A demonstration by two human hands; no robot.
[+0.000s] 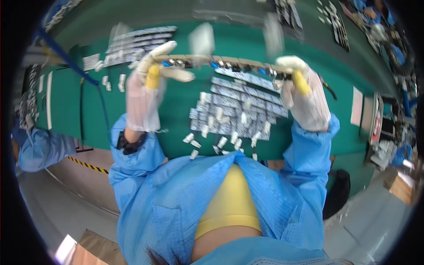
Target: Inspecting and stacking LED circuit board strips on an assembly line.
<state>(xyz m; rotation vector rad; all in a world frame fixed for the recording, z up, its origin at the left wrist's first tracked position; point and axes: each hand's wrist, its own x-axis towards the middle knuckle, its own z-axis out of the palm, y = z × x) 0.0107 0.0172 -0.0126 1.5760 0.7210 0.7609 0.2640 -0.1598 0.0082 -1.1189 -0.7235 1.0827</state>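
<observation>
A long narrow strip, tan along its far edge with dark, shiny and blue parts along it, spans the gap between my two gloved hands above the table. My left hand has its left end between fingers and an outstretched thumb. The strip's right end is pinched in my right hand. Both gloves are whitish, with yellow finger covers. Blurred white tabs stick out from the strip's far side. Below it lie rows of grey-and-white strips with small white tags at their near ends.
On the green table, more strips lie at the far left. A blue cable hangs at the left. Another worker's blue sleeve shows at the left edge. A pink-white sheet lies at the right.
</observation>
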